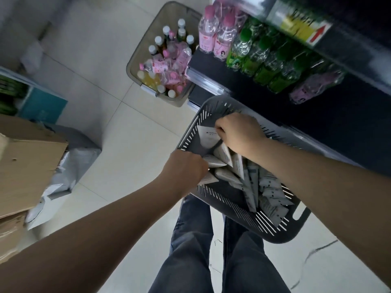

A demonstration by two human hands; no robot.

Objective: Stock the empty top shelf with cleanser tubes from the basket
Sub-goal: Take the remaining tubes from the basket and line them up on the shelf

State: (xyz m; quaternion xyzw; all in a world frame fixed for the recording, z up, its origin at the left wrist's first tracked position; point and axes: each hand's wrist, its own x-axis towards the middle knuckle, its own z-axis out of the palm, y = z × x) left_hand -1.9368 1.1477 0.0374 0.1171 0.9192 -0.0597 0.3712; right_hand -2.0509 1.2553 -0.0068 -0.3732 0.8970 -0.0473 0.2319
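Left hand (186,166) nearest, fist closed on white cleanser tubes (213,161) at the near rim of the grey basket (232,210). Right hand (237,132) pinches another tube deeper in. Gathering step; next, lift clear toward the shelf, unseen here.

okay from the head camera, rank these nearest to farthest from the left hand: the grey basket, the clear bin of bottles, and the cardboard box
From the left hand:
1. Grey basket, touching it, at its left rim.
2. Clear bin of bottles, ahead on the floor.
3. Cardboard box, far left.
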